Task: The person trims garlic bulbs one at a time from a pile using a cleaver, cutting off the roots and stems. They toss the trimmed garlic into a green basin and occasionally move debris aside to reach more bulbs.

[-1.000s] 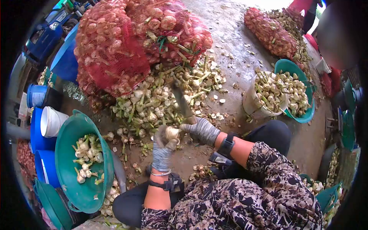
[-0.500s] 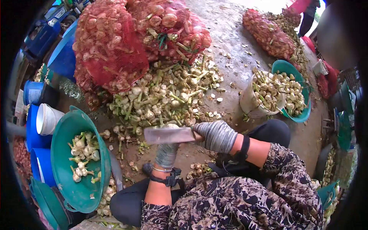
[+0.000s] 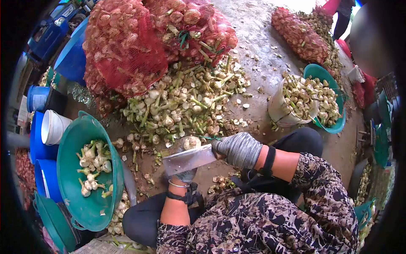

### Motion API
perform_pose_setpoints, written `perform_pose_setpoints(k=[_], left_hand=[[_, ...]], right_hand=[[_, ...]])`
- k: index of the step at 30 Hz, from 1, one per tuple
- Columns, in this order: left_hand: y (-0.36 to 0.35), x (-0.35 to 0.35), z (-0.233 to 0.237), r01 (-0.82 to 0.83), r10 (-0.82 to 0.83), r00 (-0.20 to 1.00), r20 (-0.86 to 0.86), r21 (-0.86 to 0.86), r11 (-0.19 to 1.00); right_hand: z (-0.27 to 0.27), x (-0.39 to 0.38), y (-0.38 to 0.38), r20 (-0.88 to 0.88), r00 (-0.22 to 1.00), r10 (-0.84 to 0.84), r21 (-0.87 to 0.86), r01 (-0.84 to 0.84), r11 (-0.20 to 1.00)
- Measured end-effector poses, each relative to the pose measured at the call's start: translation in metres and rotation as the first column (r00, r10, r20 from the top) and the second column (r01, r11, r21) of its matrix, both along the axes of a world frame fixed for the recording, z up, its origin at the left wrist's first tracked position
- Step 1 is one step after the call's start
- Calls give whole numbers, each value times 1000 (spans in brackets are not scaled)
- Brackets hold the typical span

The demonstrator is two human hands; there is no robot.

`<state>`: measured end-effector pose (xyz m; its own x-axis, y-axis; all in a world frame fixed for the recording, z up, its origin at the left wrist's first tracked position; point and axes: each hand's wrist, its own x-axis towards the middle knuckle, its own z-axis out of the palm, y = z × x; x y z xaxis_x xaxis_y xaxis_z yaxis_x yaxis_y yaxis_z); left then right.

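Observation:
My right hand (image 3: pixel 242 150), in a grey knitted glove, is closed round the handle of a cleaver (image 3: pixel 189 159). Its wide blade points left and crosses over my left hand (image 3: pixel 186 175), gloved the same way. Just beyond the blade, a pale garlic bulb (image 3: pixel 192 142) shows in the left hand's grip; most of those fingers are hidden by the blade. A large heap of garlic with stalks (image 3: pixel 169 106) lies on the floor in front of both hands.
Red mesh sacks of garlic (image 3: pixel 127 46) stand behind the heap. On the left is a green basin (image 3: pixel 69 182) with several bulbs, beside a white bucket (image 3: pixel 53 127). On the right are a filled pail (image 3: pixel 279 110) and a green tub (image 3: pixel 341 99). A person (image 3: pixel 343 19) stands far back.
The cleaver blade has tilted, turning its broad face up and dropping lower over my left hand. The garlic bulb shows more clearly above it. The whole view has shifted slightly.

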<state>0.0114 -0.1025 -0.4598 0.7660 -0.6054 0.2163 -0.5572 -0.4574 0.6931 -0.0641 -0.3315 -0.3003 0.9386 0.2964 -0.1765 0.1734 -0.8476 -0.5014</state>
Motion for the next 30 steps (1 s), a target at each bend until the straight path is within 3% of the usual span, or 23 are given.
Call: perform_pose_setpoints(k=[2, 4, 5, 6, 7, 8, 9, 10, 11, 12, 13, 14, 15, 16, 18, 20, 22, 23, 24, 25, 27, 29, 30], left_hand=[[2, 6, -19, -17, 12, 997, -72, -75, 997], [12, 17, -81, 65, -24, 973, -231, 169, 983], [6, 14, -51, 66, -26, 972, -232, 169, 983], [-8, 9, 10, 58, -71, 993, 93, 140, 989], [-15, 8, 44, 57, -97, 908, 408, 111, 992], [-12, 13, 19, 120, -149, 904, 400, 95, 988], [-13, 9, 37, 113, -143, 907, 396, 99, 989], [-9, 0, 58, -81, 42, 987, -153, -262, 962], [-5, -6, 83, -421, 25, 734, -679, -426, 801], [17, 9, 97, -379, -51, 778, -626, -533, 756], [43, 32, 113, -332, -123, 819, -560, -638, 694], [52, 55, 147, -241, -450, 795, -408, -892, 383], [53, 72, 179, -188, -666, 735, -124, -982, -25], [52, 75, 192, -188, -655, 746, -121, -982, -33], [53, 83, 206, -410, -297, 878, -376, -910, -59], [42, 113, 157, -443, -285, 837, -467, -884, 147], [25, 145, 82, -616, 11, 702, -712, -599, 511], [14, 151, 52, -606, 189, 686, -702, -408, 683], [8, 165, 5, -680, 302, 612, -731, -291, 673], [11, 187, -57, -639, 425, 655, -624, -159, 752], [-5, 202, -101, -536, 480, 710, -515, 45, 843], [-13, 220, -179, -591, 553, 629, -547, 125, 797], [-30, 220, -164, -445, 715, 683, -147, 693, 567]], right_hand=[[-11, 5, -1, 2, 1000, -12, -16, 12, 1000], [-36, 11, -7, 113, 993, -26, 22, 23, 999], [-47, 16, -11, 105, 993, -46, -62, 53, 997], [-47, 19, -12, 80, 996, -36, -79, 42, 996], [-48, 21, -13, 54, 998, -24, -96, 29, 995], [-56, 24, -18, 53, 998, -18, -95, 23, 995], [-73, 26, -25, 32, 991, -131, -105, 133, 985], [-90, 28, -33, 8, 970, -244, -116, 243, 963], [-102, 42, -58, -184, 903, -388, -214, 348, 913], [-85, 43, -77, -267, 874, -406, -303, 324, 896], [-112, 41, -91, -245, 817, -522, -306, 446, 841], [-120, 40, -93, -177, 828, -533, -200, 500, 843], [-124, 39, -93, -104, 834, -543, -92, 535, 840], [-102, 41, -82, -124, 797, -591, -19, 594, 804], [-79, 44, -61, -128, 777, -617, 82, 628, 774], [-67, 46, -45, -151, 788, -596, 117, 613, 781], [-55, 53, -35, -115, 827, -550, 54, 558, 828], [-58, 54, -35, -57, 849, -525, 45, 528, 848], [-59, 56, -36, -89, 843, -530, 58, 536, 842], [-59, 56, -37, -123, 835, -536, 70, 546, 835], [-55, 57, -37, -147, 836, -528, 64, 541, 839], [-53, 58, -36, -202, 822, -532, 114, 559, 821], [-56, 57, -35, -189, 829, -527, 139, 554, 821]])
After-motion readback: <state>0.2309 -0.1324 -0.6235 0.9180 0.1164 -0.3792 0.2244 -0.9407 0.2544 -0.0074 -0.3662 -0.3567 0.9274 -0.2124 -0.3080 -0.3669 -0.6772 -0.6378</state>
